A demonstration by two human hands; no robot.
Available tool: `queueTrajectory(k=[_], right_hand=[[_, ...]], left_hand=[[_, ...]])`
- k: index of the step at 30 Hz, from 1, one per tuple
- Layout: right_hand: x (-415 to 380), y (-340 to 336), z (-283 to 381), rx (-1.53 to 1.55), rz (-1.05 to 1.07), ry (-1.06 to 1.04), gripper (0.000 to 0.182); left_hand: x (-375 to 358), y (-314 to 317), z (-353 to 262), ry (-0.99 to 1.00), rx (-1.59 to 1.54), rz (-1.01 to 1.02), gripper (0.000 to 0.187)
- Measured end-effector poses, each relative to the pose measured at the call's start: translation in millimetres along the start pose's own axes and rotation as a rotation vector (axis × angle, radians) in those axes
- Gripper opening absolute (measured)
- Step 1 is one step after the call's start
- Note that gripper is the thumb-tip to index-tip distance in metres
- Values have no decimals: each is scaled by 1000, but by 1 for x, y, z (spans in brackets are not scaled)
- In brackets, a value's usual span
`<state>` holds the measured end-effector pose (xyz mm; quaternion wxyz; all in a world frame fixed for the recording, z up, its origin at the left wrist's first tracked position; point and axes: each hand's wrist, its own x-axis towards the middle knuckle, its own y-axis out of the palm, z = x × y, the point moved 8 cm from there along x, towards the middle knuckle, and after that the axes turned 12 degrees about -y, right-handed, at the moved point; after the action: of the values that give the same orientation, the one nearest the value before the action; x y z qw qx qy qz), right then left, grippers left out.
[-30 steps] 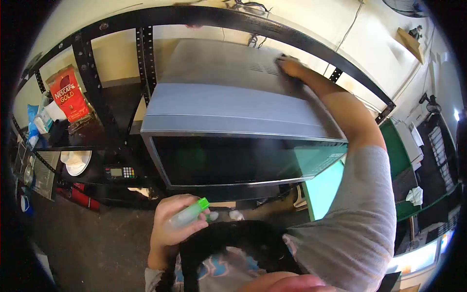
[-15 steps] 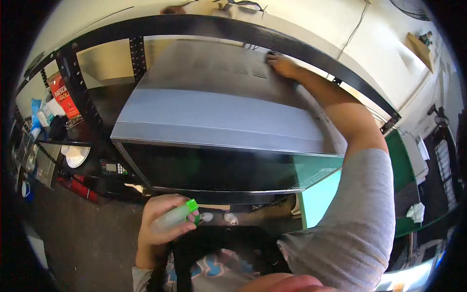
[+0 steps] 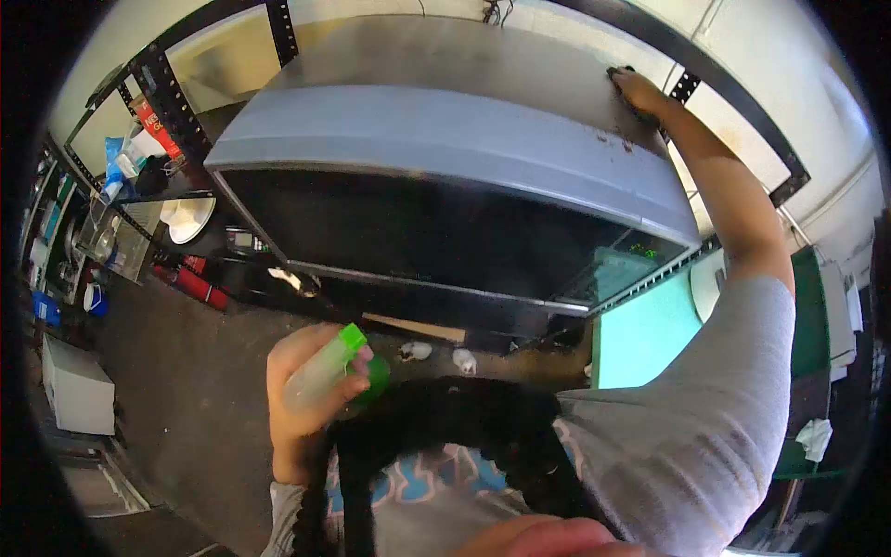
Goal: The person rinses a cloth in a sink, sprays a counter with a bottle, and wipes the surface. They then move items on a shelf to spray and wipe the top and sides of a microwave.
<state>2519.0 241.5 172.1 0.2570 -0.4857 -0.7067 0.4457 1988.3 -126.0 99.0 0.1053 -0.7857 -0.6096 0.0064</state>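
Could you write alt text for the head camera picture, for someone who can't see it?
Seen from above, a person's right hand presses a dark cloth onto the far right top of a grey microwave on a black metal shelf. The left hand holds a clear spray bottle with a green nozzle, low near the chest.

A large grey microwave (image 3: 445, 121) sits on a black metal shelf, its dark glass door shut and facing near; a dark cloth (image 3: 624, 74) lies on its top at the far right corner. A clear spray bottle (image 3: 320, 371) with a green cap is held tilted, low and near left.
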Motion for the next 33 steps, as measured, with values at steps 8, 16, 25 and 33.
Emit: queueTrajectory(k=[8,16,25,33], right_hand=[[-112,-42,67,275,-224,89,41],[-238,-92,174,473,-318,188,50],[-174,-188,315,483,-626,431,50],[-59,-279,447,297,-857,256,42]], left_hand=[[-33,4,-3,29,-156,99,35],[-62,-61,-3,36,-140,145,32],[-125,-184,18,45,-136,77,34],[-166,-251,56,-64,-196,50,35]])
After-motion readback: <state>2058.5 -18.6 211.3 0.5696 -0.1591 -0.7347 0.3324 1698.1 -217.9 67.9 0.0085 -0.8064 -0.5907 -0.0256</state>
